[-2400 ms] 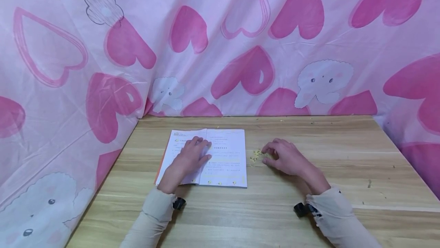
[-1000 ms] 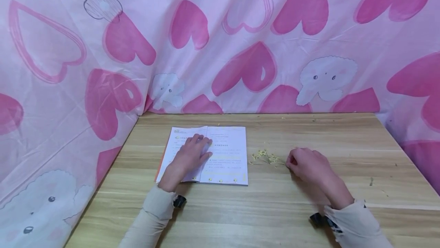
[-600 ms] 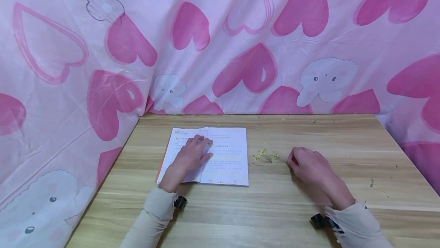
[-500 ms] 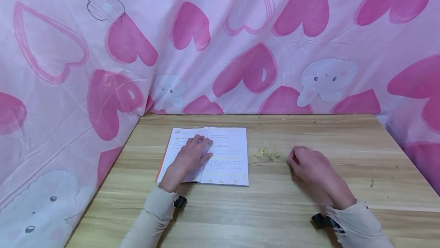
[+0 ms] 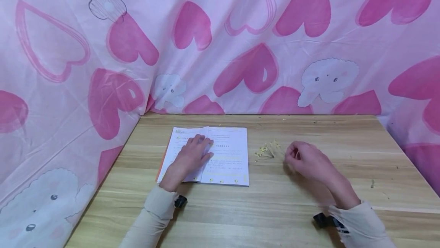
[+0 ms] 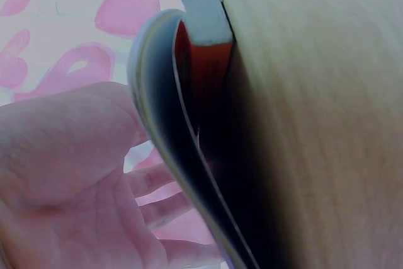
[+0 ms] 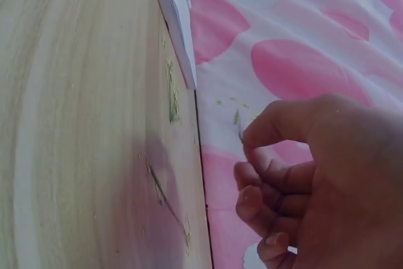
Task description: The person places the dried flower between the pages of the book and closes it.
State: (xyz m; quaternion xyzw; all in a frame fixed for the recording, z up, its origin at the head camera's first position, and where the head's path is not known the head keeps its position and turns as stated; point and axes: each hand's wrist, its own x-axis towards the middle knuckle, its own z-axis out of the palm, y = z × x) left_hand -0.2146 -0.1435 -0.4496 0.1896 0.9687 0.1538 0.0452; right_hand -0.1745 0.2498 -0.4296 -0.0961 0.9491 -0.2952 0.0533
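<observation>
An open book [image 5: 227, 167] lies on the wooden table, and my left hand [image 5: 190, 155] rests across its middle with fingers spread. In the left wrist view its pages [image 6: 154, 99] curve up beside the palm. To the right of the book, my right hand [image 5: 309, 160] pinches a thin sprig of small yellow flowers [image 7: 237, 118] by the stem, between thumb and index finger. The sprig stands off the table in the right wrist view. Below it, a small pile of yellow flowers [image 7: 172, 92] and a loose stem [image 7: 165, 194] lie on the wood.
A pink curtain [image 5: 240, 18] printed with hearts hangs behind and left of the table [image 5: 220, 217]. Small plant crumbs [image 5: 372, 183] are scattered on the table's right side, with a few along the back edge.
My right hand has drawn rightward from the flower pile, its fingers closing to a pinch, and has risen slightly with the sprig. My left hand stays on the book.
</observation>
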